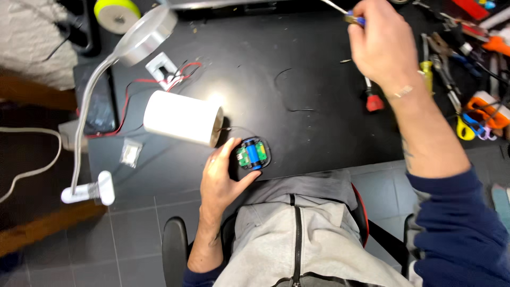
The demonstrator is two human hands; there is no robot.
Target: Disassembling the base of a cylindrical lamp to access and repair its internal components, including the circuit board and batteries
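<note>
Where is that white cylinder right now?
The white cylinder lies on its side on the left part of the black table, just above the left hand and below the lamp head.

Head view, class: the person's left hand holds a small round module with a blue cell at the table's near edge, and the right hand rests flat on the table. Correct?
Not quite. In the head view the right hand is raised, gripping a blue-handled tool. The left hand does hold the round module.

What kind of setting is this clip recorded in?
Probably a hobby electronics workbench: a black work table with pliers and cutters laid out, a small green circuit board with a blue cell in the left hand, and loose red and black wires.
</note>
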